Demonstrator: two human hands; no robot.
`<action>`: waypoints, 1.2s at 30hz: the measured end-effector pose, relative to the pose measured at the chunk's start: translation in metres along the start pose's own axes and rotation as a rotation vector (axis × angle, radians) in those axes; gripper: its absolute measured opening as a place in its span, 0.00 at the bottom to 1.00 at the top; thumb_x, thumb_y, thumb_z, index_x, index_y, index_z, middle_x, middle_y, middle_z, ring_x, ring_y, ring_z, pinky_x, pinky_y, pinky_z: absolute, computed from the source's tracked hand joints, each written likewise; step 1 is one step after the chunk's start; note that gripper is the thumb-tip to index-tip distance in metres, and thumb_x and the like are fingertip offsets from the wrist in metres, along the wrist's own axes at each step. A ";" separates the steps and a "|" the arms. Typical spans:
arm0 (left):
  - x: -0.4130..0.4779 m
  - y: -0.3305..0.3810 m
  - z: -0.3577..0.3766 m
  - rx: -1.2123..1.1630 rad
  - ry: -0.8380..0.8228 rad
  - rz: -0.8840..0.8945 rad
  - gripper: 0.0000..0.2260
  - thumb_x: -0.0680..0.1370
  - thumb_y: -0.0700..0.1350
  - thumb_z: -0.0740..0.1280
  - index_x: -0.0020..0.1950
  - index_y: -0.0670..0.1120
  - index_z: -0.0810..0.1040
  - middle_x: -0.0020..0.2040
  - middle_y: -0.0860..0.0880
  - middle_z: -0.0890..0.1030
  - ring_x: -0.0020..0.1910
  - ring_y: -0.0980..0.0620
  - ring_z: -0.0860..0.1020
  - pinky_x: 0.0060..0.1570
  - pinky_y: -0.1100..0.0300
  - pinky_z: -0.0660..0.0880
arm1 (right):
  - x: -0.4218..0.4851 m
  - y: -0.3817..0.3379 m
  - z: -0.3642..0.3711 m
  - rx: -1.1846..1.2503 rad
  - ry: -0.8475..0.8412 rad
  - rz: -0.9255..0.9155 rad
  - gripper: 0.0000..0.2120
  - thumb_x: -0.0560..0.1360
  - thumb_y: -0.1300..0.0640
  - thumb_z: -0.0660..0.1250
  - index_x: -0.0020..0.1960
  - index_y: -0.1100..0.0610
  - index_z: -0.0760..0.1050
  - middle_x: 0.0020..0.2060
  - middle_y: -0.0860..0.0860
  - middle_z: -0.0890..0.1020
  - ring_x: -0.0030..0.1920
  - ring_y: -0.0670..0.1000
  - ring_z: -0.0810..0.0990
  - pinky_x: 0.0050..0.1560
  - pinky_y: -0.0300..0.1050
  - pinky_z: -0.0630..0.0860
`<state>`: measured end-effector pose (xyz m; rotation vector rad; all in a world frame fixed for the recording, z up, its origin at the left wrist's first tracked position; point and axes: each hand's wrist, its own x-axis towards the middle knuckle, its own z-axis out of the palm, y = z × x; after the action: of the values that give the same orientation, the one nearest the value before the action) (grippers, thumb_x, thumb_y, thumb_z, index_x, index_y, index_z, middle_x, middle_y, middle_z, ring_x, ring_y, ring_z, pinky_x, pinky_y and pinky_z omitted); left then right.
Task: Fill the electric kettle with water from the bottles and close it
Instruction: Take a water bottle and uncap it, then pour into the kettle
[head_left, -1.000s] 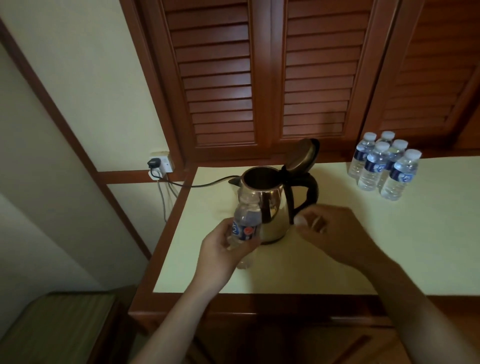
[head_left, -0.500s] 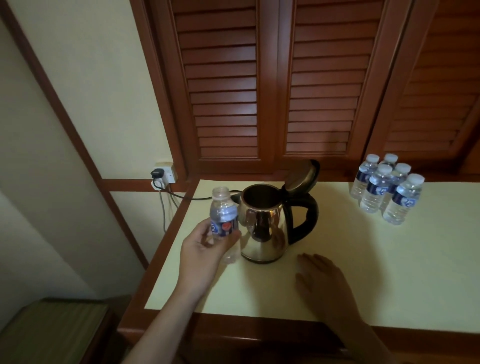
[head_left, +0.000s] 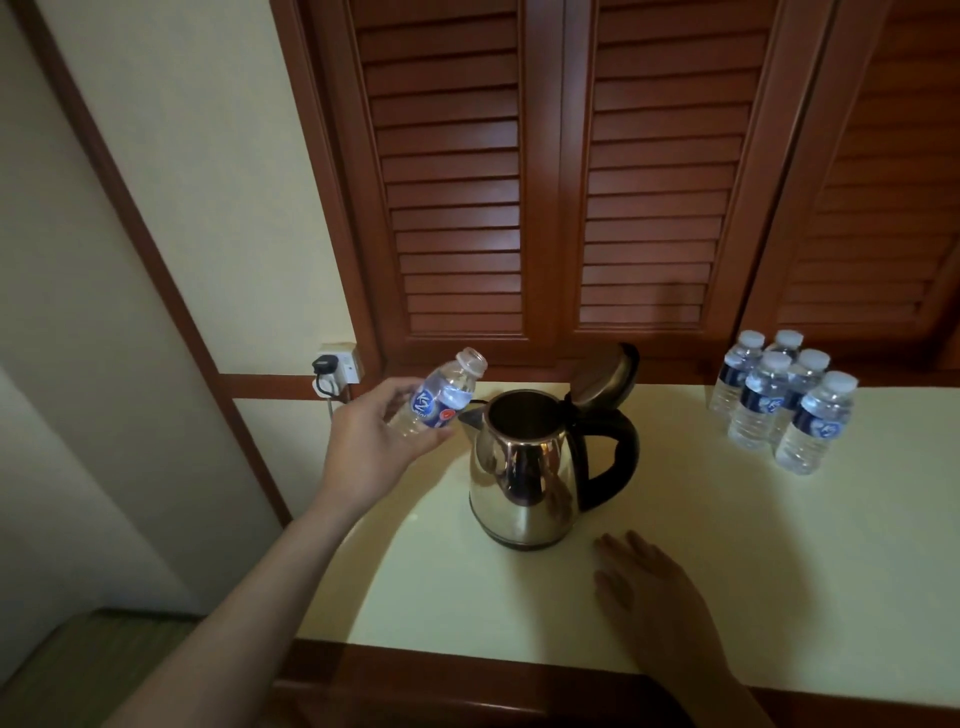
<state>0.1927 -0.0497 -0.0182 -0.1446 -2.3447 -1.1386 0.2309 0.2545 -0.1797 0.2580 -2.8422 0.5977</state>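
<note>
Left hand (head_left: 374, 441) grips an uncapped water bottle (head_left: 439, 397), tilted with its neck toward the stainless electric kettle (head_left: 524, 467), just left of the spout. The kettle stands near the countertop's (head_left: 779, 571) back-left corner, lid (head_left: 602, 376) raised. Right hand (head_left: 654, 597) lies flat, fingers spread, near the front edge. Five capped bottles (head_left: 779, 400) cluster at the back edge.

Shiny steel kettle (head_left: 524, 467) (black handle), blue-labelled clear bottles (head_left: 779, 400), cream countertop (head_left: 779, 571), reddish-brown louvred doors (head_left: 545, 182).
</note>
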 end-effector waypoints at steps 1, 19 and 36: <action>0.005 -0.002 -0.003 0.029 -0.006 0.037 0.22 0.66 0.47 0.83 0.57 0.55 0.81 0.50 0.60 0.84 0.51 0.60 0.81 0.55 0.58 0.79 | 0.000 0.001 0.000 0.008 0.006 -0.003 0.20 0.75 0.47 0.63 0.64 0.49 0.79 0.63 0.48 0.80 0.68 0.54 0.74 0.68 0.49 0.64; 0.037 -0.004 -0.006 0.435 -0.103 0.311 0.26 0.67 0.43 0.81 0.63 0.49 0.80 0.56 0.52 0.82 0.54 0.51 0.77 0.50 0.56 0.75 | 0.000 -0.004 -0.007 0.101 -0.067 0.082 0.20 0.79 0.45 0.63 0.71 0.43 0.71 0.74 0.49 0.68 0.75 0.51 0.64 0.72 0.40 0.54; 0.037 0.000 -0.007 0.471 -0.111 0.353 0.26 0.68 0.41 0.80 0.65 0.47 0.79 0.56 0.49 0.82 0.54 0.48 0.76 0.49 0.55 0.74 | 0.003 -0.004 -0.005 0.069 -0.081 0.048 0.21 0.80 0.46 0.60 0.73 0.47 0.70 0.74 0.45 0.68 0.76 0.47 0.60 0.71 0.37 0.47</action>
<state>0.1636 -0.0599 0.0041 -0.4375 -2.4844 -0.4070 0.2302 0.2525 -0.1730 0.2316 -2.9163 0.7123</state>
